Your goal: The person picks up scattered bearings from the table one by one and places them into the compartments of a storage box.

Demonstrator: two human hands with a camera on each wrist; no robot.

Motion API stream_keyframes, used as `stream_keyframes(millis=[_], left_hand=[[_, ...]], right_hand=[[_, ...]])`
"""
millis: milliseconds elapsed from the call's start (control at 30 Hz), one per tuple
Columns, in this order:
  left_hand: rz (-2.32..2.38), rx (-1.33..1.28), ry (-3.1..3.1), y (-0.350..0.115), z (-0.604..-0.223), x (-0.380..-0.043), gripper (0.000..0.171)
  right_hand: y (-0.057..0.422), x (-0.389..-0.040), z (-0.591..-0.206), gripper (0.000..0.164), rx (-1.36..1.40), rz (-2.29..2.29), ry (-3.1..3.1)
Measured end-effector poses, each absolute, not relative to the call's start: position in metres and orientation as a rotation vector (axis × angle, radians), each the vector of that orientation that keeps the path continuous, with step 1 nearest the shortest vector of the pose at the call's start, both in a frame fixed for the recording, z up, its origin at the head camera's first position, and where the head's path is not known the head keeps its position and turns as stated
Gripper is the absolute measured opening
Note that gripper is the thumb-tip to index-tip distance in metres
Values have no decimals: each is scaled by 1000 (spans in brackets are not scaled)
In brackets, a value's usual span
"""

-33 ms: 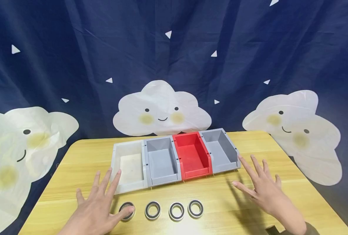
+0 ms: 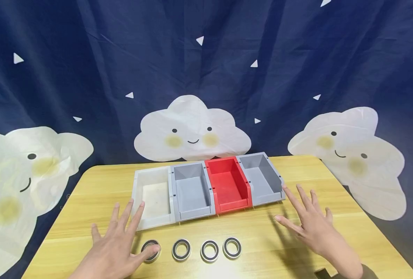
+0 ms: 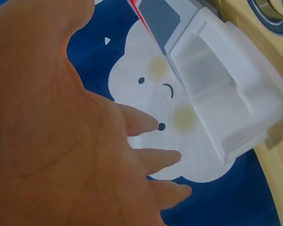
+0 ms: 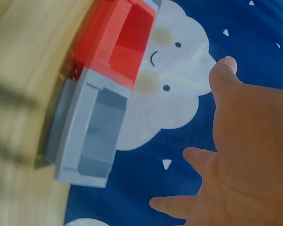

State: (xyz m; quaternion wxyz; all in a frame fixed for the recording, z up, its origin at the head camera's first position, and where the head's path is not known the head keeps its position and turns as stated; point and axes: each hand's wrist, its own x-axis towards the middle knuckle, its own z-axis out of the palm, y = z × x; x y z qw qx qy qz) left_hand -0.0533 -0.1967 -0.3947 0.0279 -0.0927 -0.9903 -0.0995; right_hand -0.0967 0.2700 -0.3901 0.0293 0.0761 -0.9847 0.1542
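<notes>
My left hand (image 2: pixel 114 244), fingers spread and palm down, holds nothing. Its thumb overlaps the leftmost bearing (image 2: pixel 144 247) in the head view, and its index fingertip overlaps the left edge of the white bin (image 2: pixel 155 222). Three more ring-shaped bearings lie in a row to the right: one (image 2: pixel 175 250), another (image 2: pixel 203 251), and the last (image 2: pixel 226 248). On the right side my right hand (image 2: pixel 314 228) hovers with fingers spread, its shadow on the table below. Its index fingertip overlaps the right edge of the right grey bin (image 2: pixel 260 180).
Between the end bins stand another grey bin (image 2: pixel 192 193) and a red bin (image 2: pixel 227 188), all joined side by side along the back of the wooden table (image 2: pixel 102 182). Behind it hangs a dark blue curtain (image 2: pixel 227 77) with clouds. A dark object (image 2: pixel 322 273) shows at the front right.
</notes>
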Motion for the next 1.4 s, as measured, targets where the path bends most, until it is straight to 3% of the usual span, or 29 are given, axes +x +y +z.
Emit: stream_keyframes(millis=[267,533,667,767,1000,1400], left_hand=[[-302,-299,-2947,-193,-387,-64,93],[-481,-42,-2842,-219,-402,-117,72],[-506,72,-2903,-232,-413,-143,74],[-499,133,-2991,-234,-419,-156,85],[-488,209,-3123,-228,-430,-168,96],[-620,191,-3147,-222,-439,-166,70]], right_hand=[[264,-93,-398,92,222,468,-3038],[265,-87,-406,91,227,503,-3013],[265,-83,-410,90,234,508,-3016],[265,-82,-413,89,243,512,-3021],[261,-80,-415,87,247,532,-3032],[252,-97,-416,79,243,654,-2938]])
